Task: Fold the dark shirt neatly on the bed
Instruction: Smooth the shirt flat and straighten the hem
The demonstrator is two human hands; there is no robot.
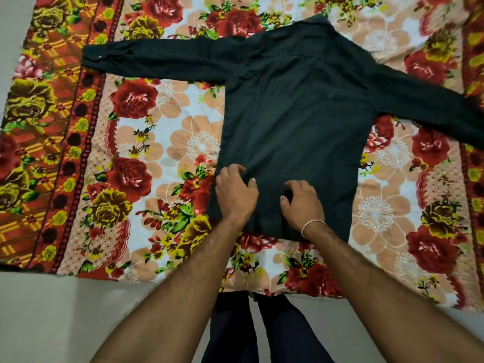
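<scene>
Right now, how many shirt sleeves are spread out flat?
2. The left sleeve stretches toward the bedsheet's patterned border; the right sleeve runs off the frame's right edge, its cuff hidden.

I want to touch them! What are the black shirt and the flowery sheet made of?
The dark shirt looks like thin woven cloth, maybe cotton: matte, with soft creases. The bedsheet looks like printed fabric, slightly shiny on the red roses, perhaps a polyester blend.

Shirt (296, 121): dark, flat on floral bed (146, 142), sleeves spread. Left hand (235, 192) and right hand (303, 203): fingers curled, bunching cloth near hem.
</scene>
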